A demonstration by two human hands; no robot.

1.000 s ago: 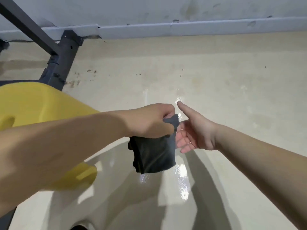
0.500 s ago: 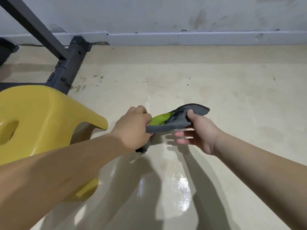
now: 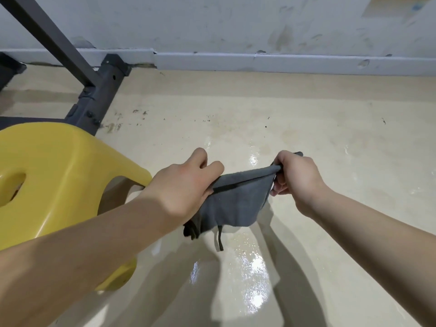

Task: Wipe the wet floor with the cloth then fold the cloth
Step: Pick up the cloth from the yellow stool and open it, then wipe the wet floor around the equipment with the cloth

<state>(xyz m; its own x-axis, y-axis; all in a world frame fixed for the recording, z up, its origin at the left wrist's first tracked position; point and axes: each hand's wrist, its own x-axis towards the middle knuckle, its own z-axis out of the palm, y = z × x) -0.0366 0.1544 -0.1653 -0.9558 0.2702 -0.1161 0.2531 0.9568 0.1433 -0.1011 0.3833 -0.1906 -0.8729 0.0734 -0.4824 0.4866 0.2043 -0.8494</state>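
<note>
Cloth [image 3: 236, 204]: grey, up in the air between the two hands, clear of the floor; slack below a taut top edge.
Long axis: along that top edge, from lower at the left hand to higher at the right hand, roughly across the view.
Left hand [image 3: 186, 185]: grips the left end; fingers [image 3: 212, 165] curled round the fabric, with dark bunched folds spilling out under the wrist.
Right hand [image 3: 297, 178]: pinches the right corner; fingers [image 3: 279, 190] pressed together on the edge, with a tip of fabric poking past the knuckles.
Loose strip [image 3: 220, 239]: dangling from the lower hem toward the floor; cannot tell whether touching.
Wet patch [image 3: 253, 274]: glossy sheen on the floor [image 3: 330, 138], beneath the cloth and nearer the body; a smaller gleam farther out, between the hands.
Key relation: cloth above the water, not on it; water straight down from both sets of fingers and slightly toward the body.
Nearer hand: neither clearly; about midway, perhaps a touch to the right hand's side.
Step, as judged: spreading the cloth ahead of wiping, going by the sheen on the floor; folding yet to come.
Next move, as judged: both hands lowered together, top edge stretched, flat panel down onto the sheen.
Risk: bunched end under the left wrist landing first, with only a lump in contact.
Yellow stool [image 3: 59, 173]: just beside the left forearm, near the wet patch's left side.
</note>
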